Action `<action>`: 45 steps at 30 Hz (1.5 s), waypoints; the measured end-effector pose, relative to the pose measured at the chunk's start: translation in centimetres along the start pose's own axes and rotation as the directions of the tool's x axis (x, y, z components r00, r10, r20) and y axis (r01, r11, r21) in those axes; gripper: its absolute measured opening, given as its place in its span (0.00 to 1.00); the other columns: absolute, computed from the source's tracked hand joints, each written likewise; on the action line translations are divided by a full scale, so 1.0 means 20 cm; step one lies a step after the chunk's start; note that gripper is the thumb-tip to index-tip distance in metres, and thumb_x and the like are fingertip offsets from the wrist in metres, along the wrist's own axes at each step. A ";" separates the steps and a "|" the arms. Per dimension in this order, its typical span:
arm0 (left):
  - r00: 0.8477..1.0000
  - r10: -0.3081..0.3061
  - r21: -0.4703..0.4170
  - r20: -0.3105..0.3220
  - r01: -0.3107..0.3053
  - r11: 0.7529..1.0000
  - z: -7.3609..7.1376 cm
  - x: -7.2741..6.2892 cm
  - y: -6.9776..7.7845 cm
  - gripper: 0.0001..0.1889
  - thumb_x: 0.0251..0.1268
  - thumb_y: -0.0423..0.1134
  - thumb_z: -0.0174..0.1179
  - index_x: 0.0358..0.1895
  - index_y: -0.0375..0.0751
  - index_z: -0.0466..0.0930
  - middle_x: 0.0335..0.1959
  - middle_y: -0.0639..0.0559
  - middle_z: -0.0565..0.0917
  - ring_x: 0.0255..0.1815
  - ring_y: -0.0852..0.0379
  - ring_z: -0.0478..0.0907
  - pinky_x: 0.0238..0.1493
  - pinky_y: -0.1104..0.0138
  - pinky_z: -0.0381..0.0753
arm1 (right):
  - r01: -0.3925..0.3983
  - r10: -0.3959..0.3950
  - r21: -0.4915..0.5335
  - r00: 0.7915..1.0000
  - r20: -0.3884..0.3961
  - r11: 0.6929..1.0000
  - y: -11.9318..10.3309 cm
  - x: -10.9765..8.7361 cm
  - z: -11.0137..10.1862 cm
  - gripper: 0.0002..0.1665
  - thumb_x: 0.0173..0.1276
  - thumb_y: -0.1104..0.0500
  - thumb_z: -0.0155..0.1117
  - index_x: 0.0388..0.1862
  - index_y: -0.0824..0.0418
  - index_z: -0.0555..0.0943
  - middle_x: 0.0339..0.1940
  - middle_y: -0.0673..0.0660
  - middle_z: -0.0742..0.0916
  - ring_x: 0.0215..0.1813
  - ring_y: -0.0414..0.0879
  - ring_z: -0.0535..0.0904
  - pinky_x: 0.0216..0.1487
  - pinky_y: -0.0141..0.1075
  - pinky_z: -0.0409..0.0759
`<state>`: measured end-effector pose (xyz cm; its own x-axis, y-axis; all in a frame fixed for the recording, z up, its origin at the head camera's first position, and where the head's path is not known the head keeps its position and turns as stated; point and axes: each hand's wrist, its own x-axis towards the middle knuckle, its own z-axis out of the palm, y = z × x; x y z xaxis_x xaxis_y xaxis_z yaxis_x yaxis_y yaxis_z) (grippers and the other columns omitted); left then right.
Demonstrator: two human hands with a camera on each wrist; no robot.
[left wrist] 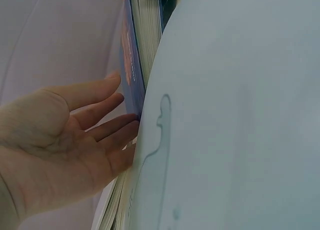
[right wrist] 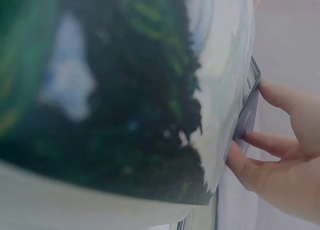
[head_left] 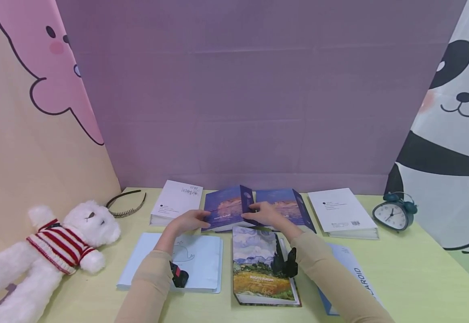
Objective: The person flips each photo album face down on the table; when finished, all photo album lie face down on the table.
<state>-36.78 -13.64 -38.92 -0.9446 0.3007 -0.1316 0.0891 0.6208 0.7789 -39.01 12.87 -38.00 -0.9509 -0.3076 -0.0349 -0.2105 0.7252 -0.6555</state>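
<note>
Two purple photo albums with a sea-cliff cover lie side by side at the back of the table. At the left edge of the left album (head_left: 224, 207) my left hand (head_left: 189, 220) has its fingers loosely extended, as the left wrist view also shows. My right hand (head_left: 267, 214) pinches that album's dark cover flap (head_left: 247, 202), which tilts up from the pages. The second album (head_left: 280, 204) lies partly behind the right hand. In front is a landscape-painting photo album (head_left: 254, 264), and a pale blue album (head_left: 202, 269) with a whale drawing lies under the left forearm.
White albums lie at back left (head_left: 173, 199) and back right (head_left: 341, 211). A blue album (head_left: 349, 264) is partly under the right forearm. A teal alarm clock (head_left: 393, 213) stands far right. A hairband (head_left: 127, 211) and a white teddy bear (head_left: 60, 246) lie left.
</note>
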 end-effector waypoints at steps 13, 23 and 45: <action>1.000 -0.020 -0.019 0.012 0.020 1.000 0.01 0.02 -0.01 0.27 0.65 0.39 0.57 0.67 0.39 0.65 0.70 0.38 0.63 0.72 0.40 0.55 0.71 0.49 0.56 | 0.053 -0.050 -0.039 0.997 0.060 0.998 -0.02 0.01 0.01 0.33 0.67 0.50 0.59 0.65 0.67 0.70 0.63 0.65 0.76 0.65 0.59 0.70 0.61 0.52 0.72; 1.000 -0.006 -0.011 0.018 0.006 1.000 0.00 0.02 0.00 0.27 0.66 0.43 0.57 0.67 0.42 0.67 0.70 0.38 0.63 0.72 0.39 0.55 0.70 0.45 0.55 | 0.055 -0.043 -0.085 0.990 0.135 0.995 0.00 0.01 0.02 0.33 0.68 0.50 0.59 0.66 0.67 0.69 0.65 0.65 0.75 0.65 0.58 0.70 0.62 0.51 0.72; 0.999 -0.027 -0.061 0.019 0.028 0.998 0.01 0.05 -0.04 0.26 0.67 0.43 0.56 0.67 0.46 0.67 0.71 0.41 0.62 0.73 0.40 0.53 0.71 0.44 0.52 | 0.038 -0.029 -0.073 0.992 0.122 0.997 -0.03 -0.01 0.02 0.26 0.74 0.53 0.50 0.65 0.66 0.70 0.64 0.65 0.75 0.66 0.60 0.69 0.62 0.52 0.71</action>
<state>-37.74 -13.65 -39.72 -0.9406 0.2974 -0.1638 0.0434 0.5839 0.8107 -38.64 12.26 -38.00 -0.9095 -0.4014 -0.1078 -0.2626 0.7561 -0.5995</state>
